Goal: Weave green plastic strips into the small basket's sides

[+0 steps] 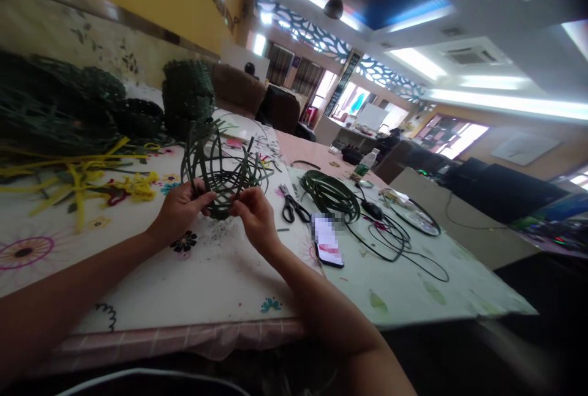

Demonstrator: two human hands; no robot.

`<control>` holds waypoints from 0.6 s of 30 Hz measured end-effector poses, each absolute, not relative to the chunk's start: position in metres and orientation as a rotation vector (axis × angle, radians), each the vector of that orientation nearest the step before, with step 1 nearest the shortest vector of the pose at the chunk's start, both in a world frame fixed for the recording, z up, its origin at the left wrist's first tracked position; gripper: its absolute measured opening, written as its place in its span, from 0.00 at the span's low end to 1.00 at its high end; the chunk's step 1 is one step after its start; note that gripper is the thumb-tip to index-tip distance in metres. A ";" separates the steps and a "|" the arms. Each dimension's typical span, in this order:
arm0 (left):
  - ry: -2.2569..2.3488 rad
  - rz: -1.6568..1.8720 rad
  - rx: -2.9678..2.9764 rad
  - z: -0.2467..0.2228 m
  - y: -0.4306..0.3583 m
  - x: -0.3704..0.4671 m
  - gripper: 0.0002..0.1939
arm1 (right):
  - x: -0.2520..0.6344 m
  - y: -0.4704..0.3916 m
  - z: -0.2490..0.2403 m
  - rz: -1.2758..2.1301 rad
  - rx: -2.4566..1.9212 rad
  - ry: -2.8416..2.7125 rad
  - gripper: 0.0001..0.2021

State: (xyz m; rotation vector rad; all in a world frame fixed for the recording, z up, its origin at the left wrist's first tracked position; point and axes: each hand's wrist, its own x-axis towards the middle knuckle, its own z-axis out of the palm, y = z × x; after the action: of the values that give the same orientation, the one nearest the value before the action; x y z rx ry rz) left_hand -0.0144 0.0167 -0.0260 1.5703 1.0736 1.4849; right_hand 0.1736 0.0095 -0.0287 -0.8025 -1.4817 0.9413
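"One woven basket [220,185] of dark green strips: where is it?"

"Over the flowered cloth on the table [220,298], set back from the near edge, its loose strip ends pointing up."

"And the fingers?"

"Left hand [186,203]: thumb and fingers pinched on the basket's lower left side. Right hand [255,215]: fingertips closed on its lower right side."

"What's around it?"

"Black-handled scissors [294,206] just right, then a phone [327,240] nearer the front edge. Behind the phone lies a coil of green strips [329,194], with a mouse [372,210] just beside it and a bottle [366,164] farther back."

"Leftward?"

"Yellow strips [78,169] toward the left edge; behind them, a tall dark green container [188,93]."
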 end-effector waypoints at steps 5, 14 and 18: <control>1.014 1.542 1.473 -0.026 0.018 -0.012 0.16 | 0.168 0.009 -0.027 1.144 -0.737 -1.275 0.17; 1.075 1.536 1.448 -0.025 0.017 -0.011 0.16 | 0.176 0.010 -0.024 1.075 -0.731 -1.387 0.12; 1.143 1.554 1.421 -0.024 0.018 -0.014 0.17 | 0.180 0.011 -0.029 0.868 -0.631 -1.589 0.11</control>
State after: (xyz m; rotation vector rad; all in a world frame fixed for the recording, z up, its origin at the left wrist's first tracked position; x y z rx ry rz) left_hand -0.0136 0.0183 -0.0239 1.4214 1.1435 1.5539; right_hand 0.1801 0.0107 -0.0291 -0.6313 -1.5892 0.8683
